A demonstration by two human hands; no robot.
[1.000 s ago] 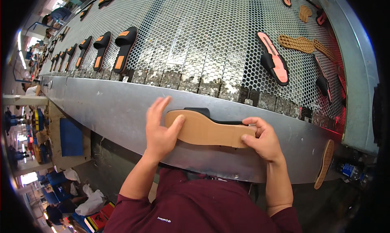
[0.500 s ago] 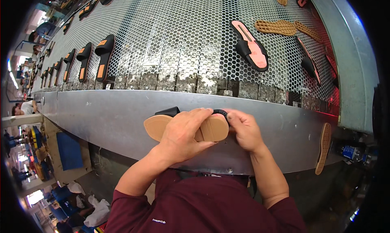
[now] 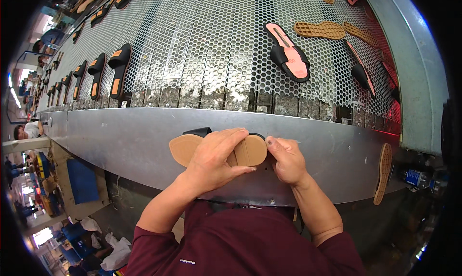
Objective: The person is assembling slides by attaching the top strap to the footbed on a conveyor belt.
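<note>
Over the metal ledge I hold a slide sandal (image 3: 253,152) on its side, its smooth tan sole turned toward me. My left hand (image 3: 213,156) is wrapped around its middle, fingers over the top edge and thumb along the bottom. The black strap (image 3: 198,131) shows beyond the sole, left of my fingers. At the sandal's right end, my right hand (image 3: 288,161) is closed with the thumb against the rim; its other fingers are partly hidden. A thin black edge shows above the tan sole there.
Beyond the steel ledge (image 3: 130,146) runs a perforated conveyor (image 3: 207,50). Several black sandals (image 3: 120,71) stand on its left. A pink-topped upper (image 3: 291,57) and loose tan soles (image 3: 320,30) lie at right. Another sole (image 3: 383,172) rests on the ledge beside a grey machine housing (image 3: 426,83).
My right thumb has drawn down and slightly left along the sandal's end, and the black edge now sits closer to the sole. Sandals on the conveyor have shifted slightly left.
</note>
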